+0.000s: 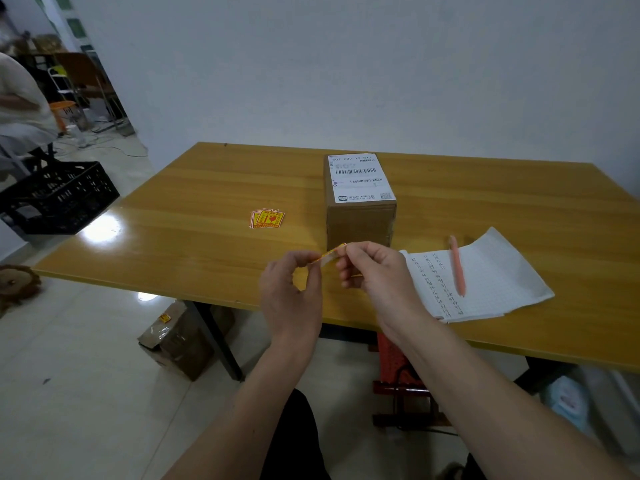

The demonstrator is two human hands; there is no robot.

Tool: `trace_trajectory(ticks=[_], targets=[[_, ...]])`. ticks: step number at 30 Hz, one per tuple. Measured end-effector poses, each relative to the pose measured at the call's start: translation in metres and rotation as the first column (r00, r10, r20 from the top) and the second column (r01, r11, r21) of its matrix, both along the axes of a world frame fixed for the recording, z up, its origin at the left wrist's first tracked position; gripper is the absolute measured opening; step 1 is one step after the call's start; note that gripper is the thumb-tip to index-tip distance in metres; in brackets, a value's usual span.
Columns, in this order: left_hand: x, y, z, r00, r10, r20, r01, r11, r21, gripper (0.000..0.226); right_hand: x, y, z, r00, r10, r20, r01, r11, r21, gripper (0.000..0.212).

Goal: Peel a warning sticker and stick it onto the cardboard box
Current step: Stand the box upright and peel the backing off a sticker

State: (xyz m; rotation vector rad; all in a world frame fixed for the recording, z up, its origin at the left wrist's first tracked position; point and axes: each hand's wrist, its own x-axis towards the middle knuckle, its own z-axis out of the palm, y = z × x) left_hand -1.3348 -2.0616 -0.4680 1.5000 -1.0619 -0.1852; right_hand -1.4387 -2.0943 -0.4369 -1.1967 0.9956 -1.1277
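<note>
Both the left hand (291,285) and right hand (374,271) are pinched on a warning sticker (329,254), held edge-on for peeling before the cardboard box (360,220).

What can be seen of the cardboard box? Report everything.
The box is plain brown cardboard, taller than wide, closed and upright on the table toward the far side. A white shipping label with barcodes covers its top. Its front face is bare, with no sticker. The hands are in front, apparently not touching it.

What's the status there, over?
Both hands pinching one warning sticker, peeling. Cardboard box just beyond, front face bare. Nothing blocking.
</note>
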Motion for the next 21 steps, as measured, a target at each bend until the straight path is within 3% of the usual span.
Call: trace_trajectory(ticks=[4,9,21], targets=[[-0.0009,-0.0019,0.0024,0.98,0.073,0.184,-0.068,0.997,-0.032,0.009,0.0029,0.0048,0.0005,0.998,0.026,-0.058,-0.029,0.999,-0.044,0.017],[-0.0045,-0.0015,0.0023,0.951,0.097,0.295,-0.096,0.995,-0.016,0.01,0.0051,0.0066,0.0005,0.991,0.016,-0.133,-0.025,0.997,-0.067,0.019],[-0.002,0.0031,0.0094,0.977,0.016,0.212,-0.02,1.0,0.015,0.016,0.0057,0.0039,-0.0045,0.994,-0.02,-0.106,0.018,1.0,-0.02,0.014]])
